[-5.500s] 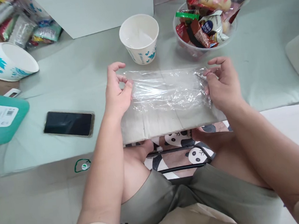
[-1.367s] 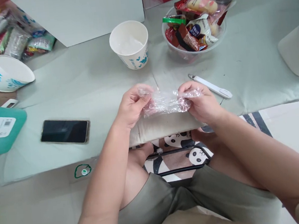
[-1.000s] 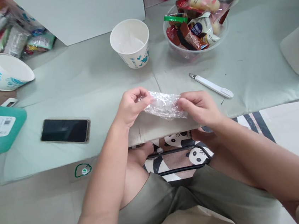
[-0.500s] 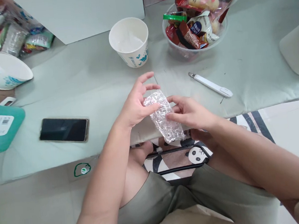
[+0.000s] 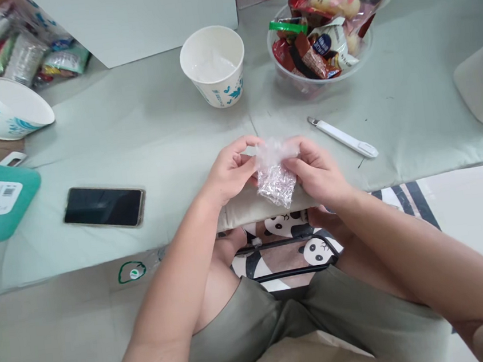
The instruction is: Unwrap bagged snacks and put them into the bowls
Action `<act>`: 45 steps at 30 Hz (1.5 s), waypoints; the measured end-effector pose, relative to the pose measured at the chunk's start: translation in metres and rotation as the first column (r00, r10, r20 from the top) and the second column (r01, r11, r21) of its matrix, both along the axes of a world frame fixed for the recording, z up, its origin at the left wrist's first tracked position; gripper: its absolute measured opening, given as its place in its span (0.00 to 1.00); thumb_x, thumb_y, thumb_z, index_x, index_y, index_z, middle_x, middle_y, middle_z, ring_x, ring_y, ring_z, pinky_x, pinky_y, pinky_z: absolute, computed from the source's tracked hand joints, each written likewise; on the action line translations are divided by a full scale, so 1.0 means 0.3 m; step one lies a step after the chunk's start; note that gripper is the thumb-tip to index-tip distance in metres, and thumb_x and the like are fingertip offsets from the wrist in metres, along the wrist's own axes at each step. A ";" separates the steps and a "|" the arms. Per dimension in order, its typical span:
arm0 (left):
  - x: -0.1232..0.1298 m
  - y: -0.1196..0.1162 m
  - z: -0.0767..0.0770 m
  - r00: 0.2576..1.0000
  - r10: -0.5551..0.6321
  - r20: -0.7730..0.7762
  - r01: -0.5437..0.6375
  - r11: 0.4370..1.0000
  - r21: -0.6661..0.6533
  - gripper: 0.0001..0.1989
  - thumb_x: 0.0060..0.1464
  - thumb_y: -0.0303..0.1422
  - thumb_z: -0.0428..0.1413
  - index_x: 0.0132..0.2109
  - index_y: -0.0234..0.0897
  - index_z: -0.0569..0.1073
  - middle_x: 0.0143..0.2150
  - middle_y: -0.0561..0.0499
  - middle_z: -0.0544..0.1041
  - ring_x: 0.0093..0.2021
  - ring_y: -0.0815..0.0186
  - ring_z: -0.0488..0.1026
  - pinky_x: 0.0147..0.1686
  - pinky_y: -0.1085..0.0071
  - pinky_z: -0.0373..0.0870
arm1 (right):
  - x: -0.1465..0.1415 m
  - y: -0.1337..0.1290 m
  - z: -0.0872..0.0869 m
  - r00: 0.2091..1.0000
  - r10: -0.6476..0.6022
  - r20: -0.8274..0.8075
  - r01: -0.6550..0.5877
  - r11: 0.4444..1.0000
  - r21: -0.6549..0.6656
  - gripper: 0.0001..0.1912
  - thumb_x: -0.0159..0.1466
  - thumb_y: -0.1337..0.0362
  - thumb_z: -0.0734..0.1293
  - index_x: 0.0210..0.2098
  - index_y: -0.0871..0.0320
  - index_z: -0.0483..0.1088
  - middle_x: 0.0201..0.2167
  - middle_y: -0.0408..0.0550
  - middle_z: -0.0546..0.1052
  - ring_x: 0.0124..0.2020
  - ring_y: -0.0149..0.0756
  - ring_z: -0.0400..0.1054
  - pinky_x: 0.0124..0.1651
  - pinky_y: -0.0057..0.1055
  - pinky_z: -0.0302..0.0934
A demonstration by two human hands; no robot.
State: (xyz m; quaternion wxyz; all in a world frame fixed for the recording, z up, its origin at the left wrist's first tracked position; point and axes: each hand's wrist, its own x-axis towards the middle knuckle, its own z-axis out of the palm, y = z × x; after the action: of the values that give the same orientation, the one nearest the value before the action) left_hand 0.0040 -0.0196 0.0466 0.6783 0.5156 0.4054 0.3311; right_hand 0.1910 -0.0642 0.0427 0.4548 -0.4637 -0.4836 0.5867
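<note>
Pinching a crumpled bundle of clear film [image 5: 277,187] between left hand [image 5: 232,173] and right hand [image 5: 316,170], with a grip on its blurred upper part. Holding it on the near side of the paper cup [image 5: 214,93], slightly right, close to the front edge of the counter [image 5: 153,121]; cannot tell whether touching it. Could tear from too hard a pull apart, or spring loose on a slackened grip, given such slick, springy-looking folds. Might also drop past the edge if let go so close to it. Could snag on the white cutter [image 5: 344,138], lying right of and nearer than the cup, if swung that way; cannot tell whether bare at the tip. Well apart from the phone [image 5: 104,206], left of the cup.
</note>
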 end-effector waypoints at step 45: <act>-0.194 0.054 0.015 0.818 0.569 0.088 -0.575 0.799 0.175 0.22 0.44 0.45 0.74 0.43 0.44 0.75 0.32 0.58 0.77 0.33 0.72 0.74 0.39 0.73 0.74 | -0.135 0.086 -0.032 0.861 -0.344 0.375 0.032 0.772 0.635 0.19 0.62 0.74 0.60 0.51 0.53 0.65 0.46 0.51 0.72 0.45 0.39 0.70 0.49 0.41 0.68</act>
State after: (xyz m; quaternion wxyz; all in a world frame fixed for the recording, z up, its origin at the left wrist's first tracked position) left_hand -0.0543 -0.0036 0.0511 0.4997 0.4276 0.4973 0.5659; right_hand 0.1503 -0.0386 0.0332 0.5061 -0.4679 -0.6909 0.2184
